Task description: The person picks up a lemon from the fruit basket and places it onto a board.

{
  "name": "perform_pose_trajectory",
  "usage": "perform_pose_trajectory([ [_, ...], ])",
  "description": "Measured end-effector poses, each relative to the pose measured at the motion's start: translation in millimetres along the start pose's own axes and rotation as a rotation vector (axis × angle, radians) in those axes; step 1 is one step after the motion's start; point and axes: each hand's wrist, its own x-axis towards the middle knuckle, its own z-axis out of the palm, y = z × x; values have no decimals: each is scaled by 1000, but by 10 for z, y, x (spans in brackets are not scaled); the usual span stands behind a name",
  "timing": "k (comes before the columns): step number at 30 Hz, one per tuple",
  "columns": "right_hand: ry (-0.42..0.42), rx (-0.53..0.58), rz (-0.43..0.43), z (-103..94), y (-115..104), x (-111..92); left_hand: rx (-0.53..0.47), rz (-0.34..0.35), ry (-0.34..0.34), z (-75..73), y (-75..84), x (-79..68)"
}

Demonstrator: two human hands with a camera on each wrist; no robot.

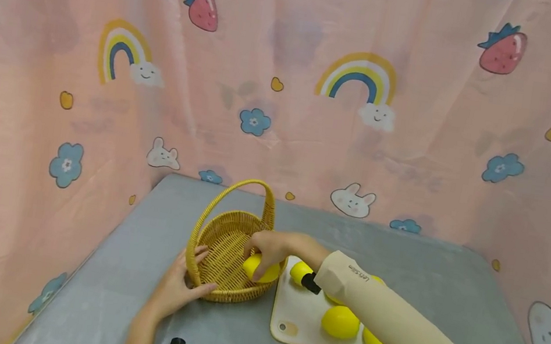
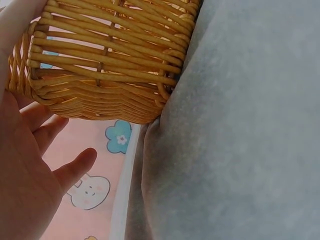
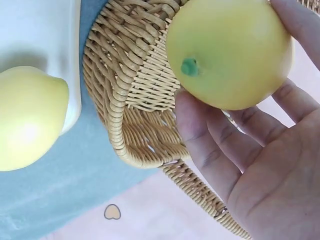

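Note:
My right hand (image 1: 267, 247) holds a yellow lemon (image 1: 262, 269) over the right side of a woven basket (image 1: 228, 247) with a tall arched handle. In the right wrist view the lemon (image 3: 230, 55) shows a small green stem end, fingers and thumb around it. At the basket's left side, my left hand (image 1: 180, 288) grips the rim near the handle's base, thumb in front and fingers behind. The left wrist view shows the basket's woven wall (image 2: 110, 65) close to that hand, some fingers spread loosely below it. The visible basket floor is bare.
Right of the basket lies a white cutting board (image 1: 300, 313) with several lemons (image 1: 341, 322), partly covered by my right sleeve (image 1: 391, 323). A grey cloth (image 1: 225, 341) covers the table. Pink printed curtains (image 1: 278, 155) hang behind and at both sides.

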Motion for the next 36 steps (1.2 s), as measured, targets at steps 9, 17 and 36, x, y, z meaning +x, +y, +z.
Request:
perform_pose_trajectory([
  [9,-5,1,27,23,8,-168,6,-10,-9,7,15,-6],
  [17,23,-38,52,67,-22,-359,36,14,1,-2,27,-6],
  [36,15,-112,127,278,19,-598,40,7,-8,13,39,-20],
])
